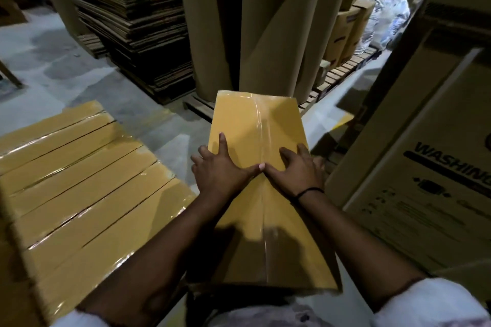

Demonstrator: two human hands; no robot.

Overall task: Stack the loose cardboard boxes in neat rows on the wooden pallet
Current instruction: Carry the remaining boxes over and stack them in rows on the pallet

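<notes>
A long yellow cardboard box (pixel 255 125), sealed with clear tape down its middle, sits lengthwise in front of me. My left hand (pixel 220 167) lies flat on its top near the left edge, fingers spread. My right hand (pixel 297 167) rests flat on the top near the right edge, its outer fingers over the side. The two thumbs meet at the tape seam. To the left, several matching yellow boxes (pixel 79 180) lie side by side in a tight row; what they rest on is hidden.
A large printed washing-machine carton (pixel 425 167) stands close on the right. Tall brown paper rolls (pixel 265 21) stand on a wooden pallet (pixel 342 71) straight ahead. A stack of flattened cardboard sheets (pixel 132 21) sits at back left. Grey concrete floor (pixel 53 61) lies beyond.
</notes>
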